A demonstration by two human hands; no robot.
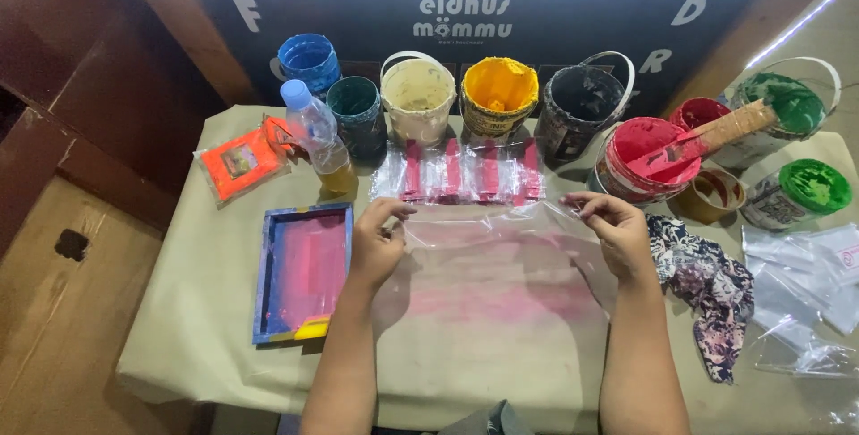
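Pinching a clear, glossy plastic sheet (488, 234) by its top corners, left hand (376, 243) and right hand (617, 234).

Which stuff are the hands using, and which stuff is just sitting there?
In use:
left hand and right hand, both pinching a clear plastic bag
printed bags laid just beyond it

Lying about:
paint tubs
blue frame
bottle
orange packet
rag
spare bags

Paint buckets (498, 95) wall off the far edge; near table (483, 354) open.
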